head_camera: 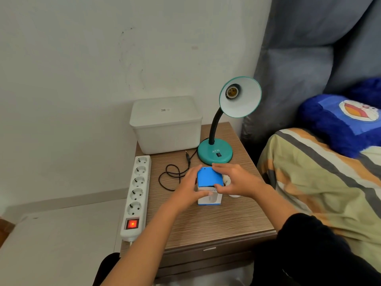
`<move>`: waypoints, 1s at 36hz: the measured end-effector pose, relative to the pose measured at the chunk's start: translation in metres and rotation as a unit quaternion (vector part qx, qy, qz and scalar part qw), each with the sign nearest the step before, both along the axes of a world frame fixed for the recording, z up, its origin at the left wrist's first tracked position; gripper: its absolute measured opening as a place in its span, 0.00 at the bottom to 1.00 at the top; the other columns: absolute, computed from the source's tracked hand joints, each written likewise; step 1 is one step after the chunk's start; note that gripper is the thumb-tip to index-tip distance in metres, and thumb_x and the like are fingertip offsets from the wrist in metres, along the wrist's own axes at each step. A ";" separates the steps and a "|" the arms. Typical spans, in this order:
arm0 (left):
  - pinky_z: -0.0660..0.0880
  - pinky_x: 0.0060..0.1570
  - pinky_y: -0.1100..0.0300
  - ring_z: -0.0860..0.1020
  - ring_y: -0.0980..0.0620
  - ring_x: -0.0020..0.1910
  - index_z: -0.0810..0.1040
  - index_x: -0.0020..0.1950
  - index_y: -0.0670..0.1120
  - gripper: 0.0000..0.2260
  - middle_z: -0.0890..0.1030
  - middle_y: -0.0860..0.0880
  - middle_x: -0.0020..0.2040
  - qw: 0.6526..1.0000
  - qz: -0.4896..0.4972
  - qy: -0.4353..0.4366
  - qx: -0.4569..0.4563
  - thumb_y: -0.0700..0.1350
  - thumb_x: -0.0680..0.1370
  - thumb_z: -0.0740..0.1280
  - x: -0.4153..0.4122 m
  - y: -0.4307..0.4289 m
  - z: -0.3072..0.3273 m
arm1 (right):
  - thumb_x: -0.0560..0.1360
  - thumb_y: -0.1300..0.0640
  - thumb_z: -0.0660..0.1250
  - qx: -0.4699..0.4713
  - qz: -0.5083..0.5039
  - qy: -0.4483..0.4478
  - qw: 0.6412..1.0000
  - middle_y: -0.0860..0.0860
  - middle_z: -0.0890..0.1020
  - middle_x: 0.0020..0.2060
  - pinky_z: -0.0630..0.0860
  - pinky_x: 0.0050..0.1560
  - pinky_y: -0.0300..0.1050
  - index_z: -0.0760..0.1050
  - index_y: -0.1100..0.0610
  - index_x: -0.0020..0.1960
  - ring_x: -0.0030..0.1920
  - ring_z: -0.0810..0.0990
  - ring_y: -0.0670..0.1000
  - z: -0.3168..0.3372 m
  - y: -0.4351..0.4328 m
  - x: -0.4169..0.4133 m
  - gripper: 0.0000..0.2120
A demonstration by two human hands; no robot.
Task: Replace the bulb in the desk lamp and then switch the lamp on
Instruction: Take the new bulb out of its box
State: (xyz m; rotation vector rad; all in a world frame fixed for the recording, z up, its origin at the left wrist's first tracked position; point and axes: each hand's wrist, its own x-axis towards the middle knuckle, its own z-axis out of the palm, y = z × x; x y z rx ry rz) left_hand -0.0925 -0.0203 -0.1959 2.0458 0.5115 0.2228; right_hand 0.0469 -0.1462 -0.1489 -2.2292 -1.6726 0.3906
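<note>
A teal desk lamp [215,153] stands at the back of a wooden bedside table [206,223]. Its shade [243,100] faces me and the socket [232,92] inside holds no bulb. Its black cord with the plug [187,156] lies loose on the table, unplugged. A blue and white bulb box [209,178] stands upright in front of the lamp base. My left hand [190,185] grips the box's left side and my right hand [235,180] holds its right side and top edge. A white bulb [226,179] lies partly hidden behind my right hand.
A white power strip [137,193] with a lit red switch [132,223] lies along the table's left edge. A white lidded plastic box [167,124] sits at the back left. A bed with a striped blanket [319,182] and a blue pillow [340,120] borders the right.
</note>
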 end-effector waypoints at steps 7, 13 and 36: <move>0.66 0.62 0.64 0.65 0.60 0.64 0.56 0.74 0.51 0.37 0.62 0.55 0.70 1.000 -0.003 0.005 -0.002 0.46 0.71 0.73 -0.001 0.001 0.003 | 0.78 0.52 0.61 0.095 -0.036 0.020 0.995 0.53 0.75 0.66 0.64 0.66 0.38 0.69 0.58 0.68 0.67 0.71 0.48 -0.005 -0.002 -0.002 0.21; 0.69 0.68 0.51 0.63 0.59 0.70 0.46 0.75 0.61 0.45 0.58 0.55 0.75 0.998 0.004 0.002 -0.064 0.46 0.70 0.74 -0.003 0.001 0.004 | 0.78 0.55 0.60 0.159 -0.074 0.066 0.982 0.52 0.82 0.57 0.75 0.57 0.36 0.76 0.58 0.61 0.54 0.76 0.41 0.003 0.006 -0.001 0.15; 0.73 0.63 0.47 0.67 0.55 0.69 0.33 0.69 0.71 0.52 0.61 0.56 0.74 0.999 0.001 0.008 -0.034 0.50 0.69 0.75 -0.005 -0.006 0.008 | 0.78 0.54 0.61 0.176 -0.179 0.059 0.966 0.55 0.80 0.59 0.75 0.58 0.41 0.73 0.59 0.65 0.57 0.79 0.50 0.024 0.015 -0.008 0.17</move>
